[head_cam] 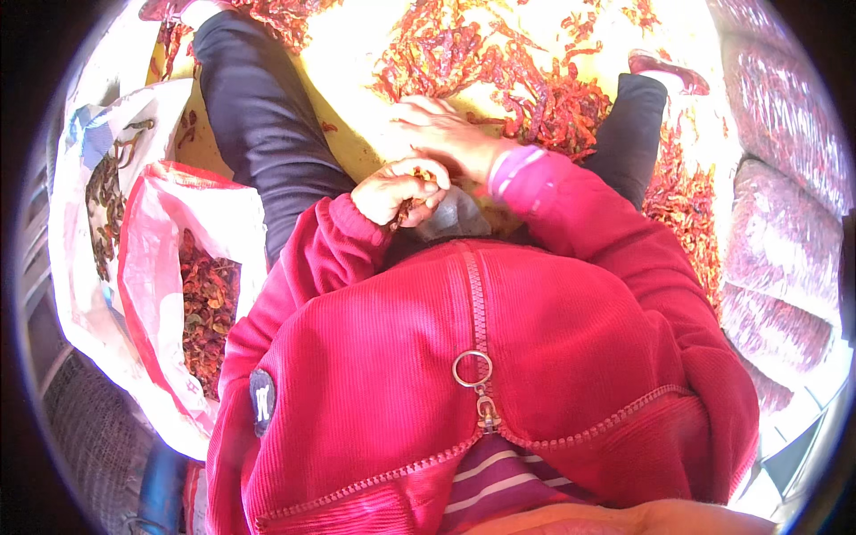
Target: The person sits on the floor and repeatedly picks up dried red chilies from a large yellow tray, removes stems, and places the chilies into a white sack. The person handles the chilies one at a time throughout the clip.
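Note:
My left hand (401, 192) is curled around a few small dried chili peppers (420, 175), held in front of my lap. Just beyond it, my right hand (438, 137) stretches over the bright yellow surface (348, 80), palm down with fingers extended; nothing shows in it, though glare washes out the fingertips. A loose heap of red dried chili peppers (558, 114) lies to the right of that hand, between my legs. At my left side stands a white and red woven sack (150, 267) holding dark red and brownish chilies (207, 301).
Behind that sack, another pale sack (73, 221) contains brownish chilies (107, 214). Stacked clear plastic bags of chilies (779, 234) line the right side. More red chilies (689, 214) lie beside my right leg. Both legs extend forward across the yellow surface.

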Tool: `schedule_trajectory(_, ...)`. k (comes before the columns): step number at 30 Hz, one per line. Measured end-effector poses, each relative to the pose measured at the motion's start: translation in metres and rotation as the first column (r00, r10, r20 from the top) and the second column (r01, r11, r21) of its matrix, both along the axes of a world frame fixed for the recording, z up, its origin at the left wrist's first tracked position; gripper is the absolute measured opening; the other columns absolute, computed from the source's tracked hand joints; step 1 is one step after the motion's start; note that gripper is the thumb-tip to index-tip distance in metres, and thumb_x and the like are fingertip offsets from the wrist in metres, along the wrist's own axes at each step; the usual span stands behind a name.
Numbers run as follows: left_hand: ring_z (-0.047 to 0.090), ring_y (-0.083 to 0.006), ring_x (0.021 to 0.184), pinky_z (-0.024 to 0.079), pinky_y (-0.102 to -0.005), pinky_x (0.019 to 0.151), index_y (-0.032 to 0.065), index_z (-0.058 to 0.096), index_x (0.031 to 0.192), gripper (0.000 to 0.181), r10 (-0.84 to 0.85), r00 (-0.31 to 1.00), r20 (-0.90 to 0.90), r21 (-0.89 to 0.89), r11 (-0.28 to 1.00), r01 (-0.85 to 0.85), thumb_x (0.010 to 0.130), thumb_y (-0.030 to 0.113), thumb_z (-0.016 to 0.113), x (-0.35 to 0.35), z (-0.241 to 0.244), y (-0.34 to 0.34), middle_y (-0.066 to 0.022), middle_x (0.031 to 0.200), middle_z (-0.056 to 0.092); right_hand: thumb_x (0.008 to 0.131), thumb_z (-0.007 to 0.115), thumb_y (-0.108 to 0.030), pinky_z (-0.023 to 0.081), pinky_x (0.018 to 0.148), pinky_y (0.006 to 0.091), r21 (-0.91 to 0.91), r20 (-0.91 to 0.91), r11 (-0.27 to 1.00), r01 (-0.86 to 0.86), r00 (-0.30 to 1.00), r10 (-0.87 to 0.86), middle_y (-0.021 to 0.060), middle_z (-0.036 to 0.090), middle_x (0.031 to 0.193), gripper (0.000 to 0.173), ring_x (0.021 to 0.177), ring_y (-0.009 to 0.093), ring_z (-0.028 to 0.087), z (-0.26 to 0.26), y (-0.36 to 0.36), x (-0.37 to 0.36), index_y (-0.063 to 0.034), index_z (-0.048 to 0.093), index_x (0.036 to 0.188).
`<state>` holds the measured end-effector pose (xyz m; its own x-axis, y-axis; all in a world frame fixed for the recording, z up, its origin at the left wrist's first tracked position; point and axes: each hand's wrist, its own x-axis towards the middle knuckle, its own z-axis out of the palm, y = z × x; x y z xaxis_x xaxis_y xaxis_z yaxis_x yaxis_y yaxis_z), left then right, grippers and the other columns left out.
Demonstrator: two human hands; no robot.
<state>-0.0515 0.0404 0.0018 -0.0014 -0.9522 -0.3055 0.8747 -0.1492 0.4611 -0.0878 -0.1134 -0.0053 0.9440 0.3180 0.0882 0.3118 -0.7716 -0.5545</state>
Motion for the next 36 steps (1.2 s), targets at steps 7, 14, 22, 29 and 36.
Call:
schedule_trajectory(7, 0.041, -0.0103, 0.045, 0.033, -0.0198, 0.036, 0.0018, 0.050, 0.079, 0.011, 0.089, 0.995, 0.050, 0.041, 0.995, -0.091, 0.070, 0.002, 0.044, -0.004, -0.005, 0.001, -0.0079, 0.070, 0.048, 0.068, 0.044, -0.011, 0.019, 0.091, 0.0425, -0.345, -0.079, 0.938, -0.010, 0.997, -0.019, 0.0037, 0.045, 0.108, 0.023, 0.111, 0.025, 0.029, -0.005, -0.036, -0.027, -0.0097, 0.054, 0.089)
schedule_trajectory(14, 0.040, -0.0103, 0.045, 0.031, -0.0198, 0.036, 0.0018, 0.050, 0.074, 0.013, 0.033, 0.999, 0.013, 0.010, 0.999, -0.033, 0.064, -0.001, 0.043, -0.003, -0.005, -0.007, -0.0075, 0.071, 0.047, 0.070, 0.047, -0.009, 0.027, 0.088, 0.0405, -0.445, -0.239, 0.883, 0.148, 0.931, -0.276, 0.0051, 0.050, 0.100, 0.023, 0.106, 0.026, 0.036, 0.016, -0.083, -0.088, -0.0092, 0.053, 0.092)
schedule_trajectory(22, 0.042, -0.0113, 0.047, 0.031, -0.0199, 0.038, 0.0009, 0.050, 0.075, 0.022, 0.041, 0.996, -0.084, -0.083, 0.995, -0.048, 0.069, 0.022, 0.050, 0.005, -0.013, -0.007, -0.0095, 0.073, 0.045, 0.077, 0.042, -0.010, 0.041, 0.073, 0.0367, -0.302, -0.322, 0.907, 0.293, 0.865, -0.386, 0.0145, 0.054, 0.092, 0.026, 0.083, 0.030, 0.051, 0.028, -0.051, 0.020, -0.0059, 0.048, 0.102)
schedule_trajectory(29, 0.041, -0.0122, 0.046, 0.030, -0.0213, 0.038, 0.0048, 0.047, 0.057, 0.040, 0.138, 0.990, -0.041, 0.052, 0.989, -0.136, 0.079, 0.037, 0.043, 0.007, -0.023, -0.013, -0.0095, 0.068, 0.046, 0.072, 0.051, -0.019, 0.043, 0.066, 0.0376, -0.316, -0.342, 0.870, 0.379, 0.810, -0.477, 0.0178, 0.056, 0.082, 0.030, 0.078, 0.031, 0.054, -0.030, -0.056, 0.087, -0.0031, 0.046, 0.097)
schedule_trajectory(36, 0.042, -0.0110, 0.048, 0.032, -0.0210, 0.040, 0.0057, 0.046, 0.058, 0.033, 0.198, 0.980, -0.007, 0.174, 0.966, -0.194, 0.081, 0.029, 0.044, 0.010, -0.016, -0.019, -0.0068, 0.065, 0.047, 0.069, 0.057, -0.024, 0.044, 0.063, 0.0352, -0.195, -0.378, 0.871, 0.451, 0.785, -0.492, 0.0174, 0.056, 0.081, 0.038, 0.071, 0.029, 0.056, -0.053, -0.076, 0.085, -0.0087, 0.048, 0.102)
